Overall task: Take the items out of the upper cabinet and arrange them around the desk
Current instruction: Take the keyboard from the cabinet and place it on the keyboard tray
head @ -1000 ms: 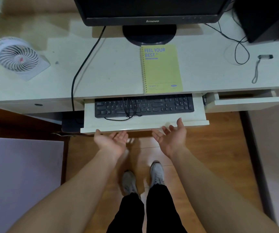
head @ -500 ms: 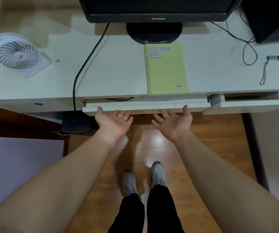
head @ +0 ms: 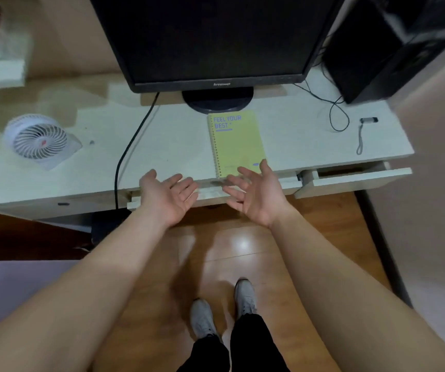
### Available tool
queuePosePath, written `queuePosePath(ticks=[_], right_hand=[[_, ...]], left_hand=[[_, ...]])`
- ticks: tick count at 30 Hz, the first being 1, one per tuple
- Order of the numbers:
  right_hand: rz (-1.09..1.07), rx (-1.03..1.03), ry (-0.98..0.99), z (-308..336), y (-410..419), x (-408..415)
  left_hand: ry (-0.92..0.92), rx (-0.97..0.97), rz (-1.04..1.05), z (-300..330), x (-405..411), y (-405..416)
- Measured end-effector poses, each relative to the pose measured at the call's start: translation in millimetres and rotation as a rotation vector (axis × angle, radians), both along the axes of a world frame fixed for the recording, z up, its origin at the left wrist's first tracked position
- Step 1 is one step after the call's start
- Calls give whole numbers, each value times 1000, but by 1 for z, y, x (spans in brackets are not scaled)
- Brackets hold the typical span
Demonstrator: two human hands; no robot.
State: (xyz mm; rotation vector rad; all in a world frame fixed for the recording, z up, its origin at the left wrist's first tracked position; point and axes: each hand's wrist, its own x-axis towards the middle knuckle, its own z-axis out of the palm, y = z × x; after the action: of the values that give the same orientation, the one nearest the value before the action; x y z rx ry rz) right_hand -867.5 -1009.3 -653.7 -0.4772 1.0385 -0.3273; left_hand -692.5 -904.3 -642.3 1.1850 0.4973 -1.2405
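Observation:
A yellow spiral notebook (head: 236, 142) lies on the white desk (head: 173, 146) in front of the monitor's base. A small white fan (head: 37, 139) stands at the desk's left end, and a USB stick with a lanyard (head: 364, 130) lies at the right end. My left hand (head: 169, 196) and my right hand (head: 256, 196) hover palm-up at the desk's front edge, fingers spread, holding nothing. The right hand's fingertips overlap the notebook's near corner in the view. The keyboard tray (head: 208, 194) behind the hands is pushed in.
A black monitor (head: 216, 41) fills the desk's back middle, with a black computer tower (head: 387, 47) at the back right and thin cables beside it. A drawer (head: 355, 178) on the right stands partly open. Wooden floor and my shoes lie below.
The keyboard tray slid in under the desk, hiding the keyboard. Both hands then rose from the tray's edge to the desk's front edge, and the view tilted upward.

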Motion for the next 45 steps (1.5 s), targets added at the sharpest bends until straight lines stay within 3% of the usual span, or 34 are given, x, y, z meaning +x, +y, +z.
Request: queuePosePath(ticks=[7, 14, 21, 38, 45], right_hand=[[-44, -327, 67, 122, -20, -16], [-142, -604, 88, 252, -46, -54], [-226, -762, 23, 353, -86, -106], [-129, -1079, -190, 534, -211, -246], [-131, -1182, -248, 602, -219, -280]], left_hand=[[-255, -109, -207, 123, -10, -28], [-470, -357, -325, 261, -33, -77], [-618, -523, -410, 369, -86, -118], [-919, -683, -206, 548, -265, -227], [-1003, -741, -191, 614, -310, -242]])
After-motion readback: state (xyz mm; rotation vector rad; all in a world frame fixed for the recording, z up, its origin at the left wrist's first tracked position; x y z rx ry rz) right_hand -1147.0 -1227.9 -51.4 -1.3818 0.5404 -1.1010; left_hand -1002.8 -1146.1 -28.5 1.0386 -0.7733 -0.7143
